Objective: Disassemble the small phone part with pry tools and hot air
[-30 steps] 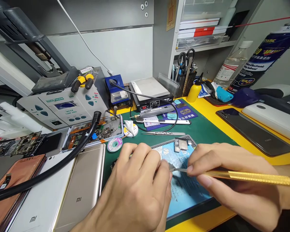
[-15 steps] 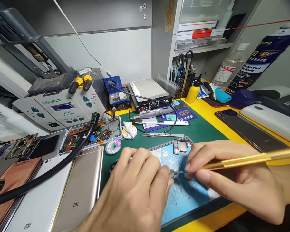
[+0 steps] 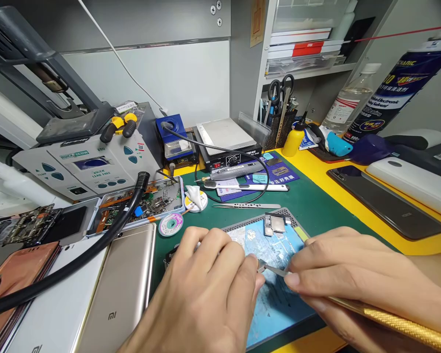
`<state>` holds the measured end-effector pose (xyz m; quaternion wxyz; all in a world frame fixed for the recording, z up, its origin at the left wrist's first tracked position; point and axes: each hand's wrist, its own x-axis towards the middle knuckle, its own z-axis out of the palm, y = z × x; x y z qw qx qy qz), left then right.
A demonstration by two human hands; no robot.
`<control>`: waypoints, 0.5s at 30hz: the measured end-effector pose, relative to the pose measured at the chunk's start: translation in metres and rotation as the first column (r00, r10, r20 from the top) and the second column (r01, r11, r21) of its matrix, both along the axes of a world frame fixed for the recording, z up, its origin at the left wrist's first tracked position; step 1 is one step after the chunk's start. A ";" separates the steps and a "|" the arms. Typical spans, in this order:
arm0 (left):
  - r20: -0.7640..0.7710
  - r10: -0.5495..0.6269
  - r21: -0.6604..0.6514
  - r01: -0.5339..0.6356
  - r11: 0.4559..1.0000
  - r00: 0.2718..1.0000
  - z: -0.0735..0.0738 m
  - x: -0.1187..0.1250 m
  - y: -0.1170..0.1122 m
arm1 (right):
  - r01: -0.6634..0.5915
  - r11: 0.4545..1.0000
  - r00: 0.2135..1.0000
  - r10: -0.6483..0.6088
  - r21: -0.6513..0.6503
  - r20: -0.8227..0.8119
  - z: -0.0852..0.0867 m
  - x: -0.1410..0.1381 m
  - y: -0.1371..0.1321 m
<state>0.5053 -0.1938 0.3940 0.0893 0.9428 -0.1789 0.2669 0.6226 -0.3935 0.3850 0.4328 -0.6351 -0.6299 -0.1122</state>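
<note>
My left hand (image 3: pixel 206 289) rests curled on the blue work pad (image 3: pixel 275 304), fingers pressed together on a small part that I cannot make out. My right hand (image 3: pixel 356 284) is closed round a gold-handled tool (image 3: pixel 397 323), pinching it near its thin metal blade. The blade tip (image 3: pixel 266 267) touches the spot under my left fingertips. Small metal shields (image 3: pixel 274 224) lie at the far edge of the pad.
Phones with gold and white backs (image 3: pixel 110 304) lie at the left under a black hose (image 3: pixel 95 250). A rework station (image 3: pixel 91 164), an opened phone (image 3: pixel 147 203), solder wick (image 3: pixel 171 224) and tweezers (image 3: pixel 246 206) sit behind. A dark phone (image 3: pixel 385 203) and solvent can (image 3: pixel 397 93) are at the right.
The gold handle has swung down from pointing up-right to low at the right. My right hand has dropped and turned with it; the blade tip stays by my left fingertips.
</note>
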 end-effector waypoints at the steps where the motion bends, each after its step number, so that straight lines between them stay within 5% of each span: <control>1: -0.016 -0.001 0.003 0.001 1.000 1.000 0.002 -0.001 0.000 | 0.021 0.999 1.000 -0.021 0.033 0.000 -0.001 -0.002 0.001; 4: -0.024 0.009 0.011 -0.009 1.000 1.000 0.007 -0.003 0.000 | 0.060 0.995 0.997 -0.055 0.079 -0.061 0.000 -0.005 0.000; 9: -0.019 0.007 0.026 -0.007 1.000 1.000 0.007 -0.004 -0.001 | -0.090 0.993 0.991 0.082 -0.074 -0.111 0.010 0.003 -0.002; 15: -0.031 0.017 0.035 -0.016 0.999 0.999 0.008 -0.006 -0.003 | 0.002 0.996 0.969 -0.023 -0.088 -0.245 0.013 0.000 0.002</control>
